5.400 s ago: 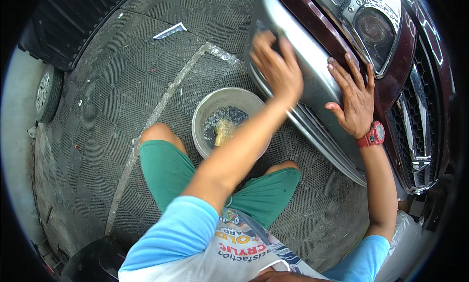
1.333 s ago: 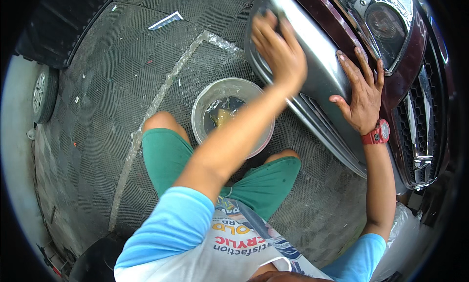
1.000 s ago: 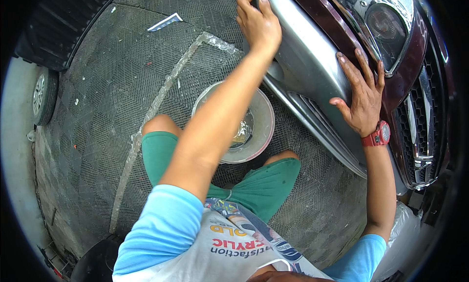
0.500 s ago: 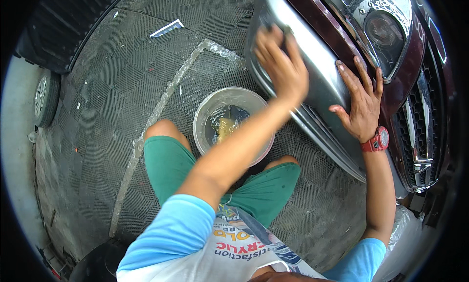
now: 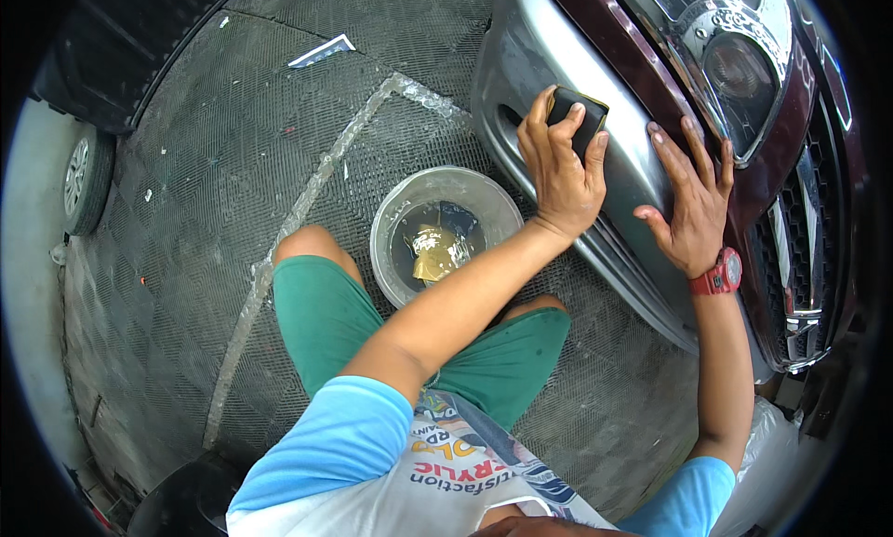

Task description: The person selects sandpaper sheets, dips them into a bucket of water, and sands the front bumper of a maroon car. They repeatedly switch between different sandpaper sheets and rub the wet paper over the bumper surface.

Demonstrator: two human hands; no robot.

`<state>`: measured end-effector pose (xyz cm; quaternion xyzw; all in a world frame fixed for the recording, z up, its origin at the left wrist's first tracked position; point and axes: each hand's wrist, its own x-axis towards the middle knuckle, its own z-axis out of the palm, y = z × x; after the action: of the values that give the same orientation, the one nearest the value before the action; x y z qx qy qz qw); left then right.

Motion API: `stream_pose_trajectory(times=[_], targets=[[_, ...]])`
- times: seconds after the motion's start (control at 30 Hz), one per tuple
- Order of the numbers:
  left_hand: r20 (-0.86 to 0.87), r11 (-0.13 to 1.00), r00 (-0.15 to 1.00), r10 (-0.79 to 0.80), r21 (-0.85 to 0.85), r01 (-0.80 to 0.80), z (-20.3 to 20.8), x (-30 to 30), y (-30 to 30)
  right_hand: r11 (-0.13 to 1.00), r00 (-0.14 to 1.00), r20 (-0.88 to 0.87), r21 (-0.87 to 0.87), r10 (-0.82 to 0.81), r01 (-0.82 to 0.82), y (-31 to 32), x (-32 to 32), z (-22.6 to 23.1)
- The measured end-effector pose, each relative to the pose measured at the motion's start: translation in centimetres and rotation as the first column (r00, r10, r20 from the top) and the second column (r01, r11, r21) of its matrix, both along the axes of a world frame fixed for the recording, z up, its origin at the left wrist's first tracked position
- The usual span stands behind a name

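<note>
My left hand (image 5: pixel 563 179) grips a black sanding block (image 5: pixel 579 118) with a thin yellowish edge, fingers bent over its top. The block lies against the silver-grey bumper (image 5: pixel 521 34) of a dark red car. To the right, my right hand (image 5: pixel 688 202) rests palm down on the bumper, fingers spread, their tips reaching the dark red trim below the headlight (image 5: pixel 739 67). It holds nothing. What is under the block is hidden.
Between my knees stands a grey bucket (image 5: pixel 383 230) of water with a yellowish sheet (image 5: pixel 435 253) in it. A paper strip (image 5: pixel 321 51) lies on the ridged dark floor mat (image 5: pixel 233 146). A wheel (image 5: pixel 84 183) stands at far left, clear plastic (image 5: pixel 763 444) at lower right.
My left hand has moved right and toward me across the bumper with the sanding block, which now shows sharply rather than blurred. My right hand stays on the bumper.
</note>
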<state>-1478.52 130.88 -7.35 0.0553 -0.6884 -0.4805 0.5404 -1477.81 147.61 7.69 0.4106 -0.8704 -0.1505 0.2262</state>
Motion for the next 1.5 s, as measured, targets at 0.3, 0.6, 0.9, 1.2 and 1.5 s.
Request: stream_pose_trajectory(times=[0.3, 0.6, 0.9, 1.2, 1.5], targets=[[-0.041, 0.858, 0.969, -0.244, 0.457, 0.235, 2.1, -7.4, -10.5, 1.0, 1.0, -0.008, -0.002, 0.009, -0.009, 0.0, -0.1, -0.2], [-0.053, 0.581, 0.87, -0.491, 0.724, 0.372, 3.0, -11.3, -14.5, 1.0, 1.0, -0.007, -0.006, 0.007, -0.007, 0.1, -0.2, -0.2], [-0.055, 0.801, 0.97, -0.235, 0.555, 0.225, 0.2, -10.9, -12.0, 1.0, 1.0, -0.008, -0.008, 0.017, -0.017, 0.0, 0.0, -0.1], [-0.039, 0.905, 0.978, -0.206, 0.372, 0.205, -0.6, -5.5, -7.9, 1.0, 1.0, 0.008, 0.004, -0.01, 0.01, 0.5, 0.2, -0.4], [-0.055, 0.953, 0.996, -0.077, 0.29, 0.09, 0.2, -5.2, -6.9, 1.0, 1.0, 0.008, 0.023, -0.013, 0.013, 0.6, 0.1, -0.6]])
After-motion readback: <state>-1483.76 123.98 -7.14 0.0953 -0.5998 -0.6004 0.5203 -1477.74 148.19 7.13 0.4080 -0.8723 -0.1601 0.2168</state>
